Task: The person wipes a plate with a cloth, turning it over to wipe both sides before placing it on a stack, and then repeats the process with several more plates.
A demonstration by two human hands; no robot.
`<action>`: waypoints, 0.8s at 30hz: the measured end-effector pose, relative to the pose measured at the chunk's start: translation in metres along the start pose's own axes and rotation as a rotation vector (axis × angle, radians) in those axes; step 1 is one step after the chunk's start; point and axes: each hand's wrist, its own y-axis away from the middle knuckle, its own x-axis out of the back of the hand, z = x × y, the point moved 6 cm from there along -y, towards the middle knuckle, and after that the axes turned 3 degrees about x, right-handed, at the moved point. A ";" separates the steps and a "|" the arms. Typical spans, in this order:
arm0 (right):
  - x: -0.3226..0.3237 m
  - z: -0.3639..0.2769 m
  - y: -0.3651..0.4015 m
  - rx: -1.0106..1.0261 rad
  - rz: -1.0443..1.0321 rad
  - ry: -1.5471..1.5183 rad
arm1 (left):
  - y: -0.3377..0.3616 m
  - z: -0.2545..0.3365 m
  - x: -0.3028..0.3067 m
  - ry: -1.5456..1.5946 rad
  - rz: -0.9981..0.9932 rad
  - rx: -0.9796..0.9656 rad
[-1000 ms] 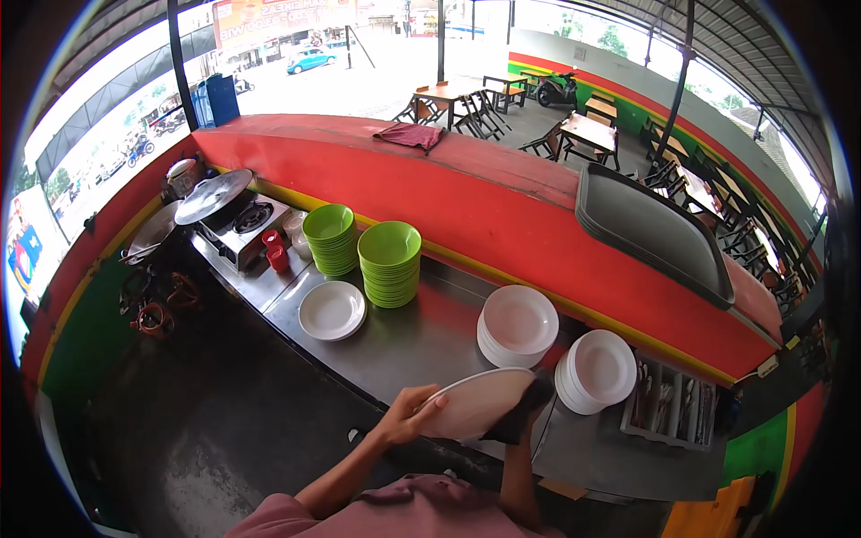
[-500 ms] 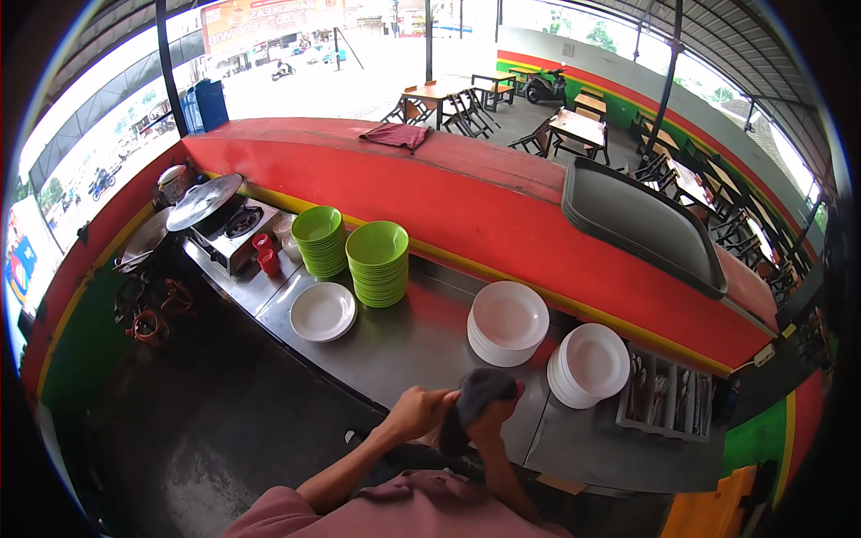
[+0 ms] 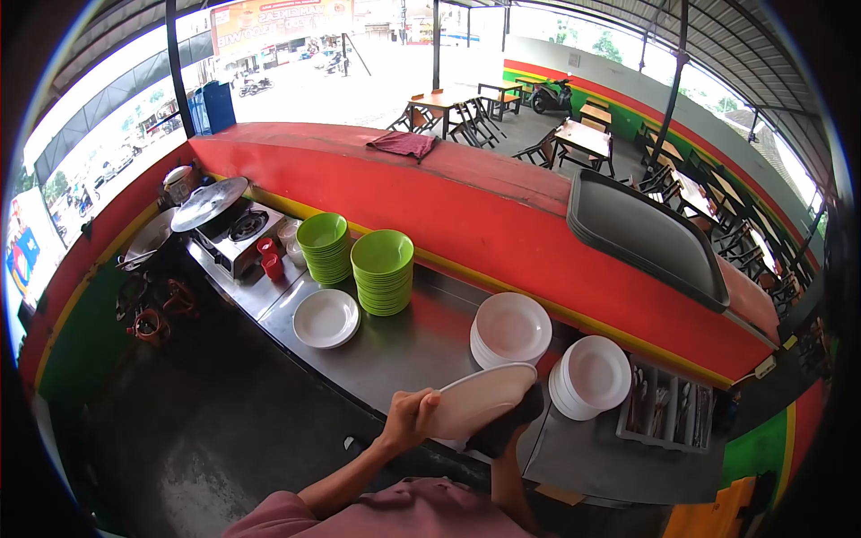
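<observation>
A white plate [image 3: 482, 400] is held up in front of my body, tilted, its inner face partly showing. My left hand [image 3: 411, 420] grips its left edge with curled fingers. At the plate's right edge, a dark cloth [image 3: 513, 421] is pressed against it by my right hand [image 3: 517, 438], whose fingers are mostly hidden under the cloth. Just beyond the held plate stands a stack of white plates [image 3: 513, 326]. To its right is a second stack of white plates [image 3: 596, 372]. A smaller pile of white plates [image 3: 326, 317] lies on the steel counter [image 3: 404, 350] at left.
Two stacks of green bowls [image 3: 383, 254] stand behind the left plates. Further left are red cups [image 3: 272, 265] and a stove [image 3: 240, 235]. A cutlery tray [image 3: 668, 408] sits at the counter's right. Dark trays [image 3: 646, 238] and a maroon cloth [image 3: 401, 144] rest on the red ledge [image 3: 484, 184].
The plate has turned up into view between my hands; before, mostly the dark cloth showed. My left hand has moved slightly left, and the cloth has shifted right and down.
</observation>
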 end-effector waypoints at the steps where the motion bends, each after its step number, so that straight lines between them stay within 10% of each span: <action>1: -0.002 0.002 0.003 -0.009 -0.032 -0.034 | 0.002 0.000 -0.001 0.015 0.055 0.017; 15: 0.015 0.046 0.011 -0.112 -0.107 -0.181 | -0.023 0.014 -0.006 0.292 -0.102 0.374; 24: 0.007 0.048 0.011 -0.106 -0.056 -0.210 | -0.009 -0.013 0.001 -0.058 -0.256 0.433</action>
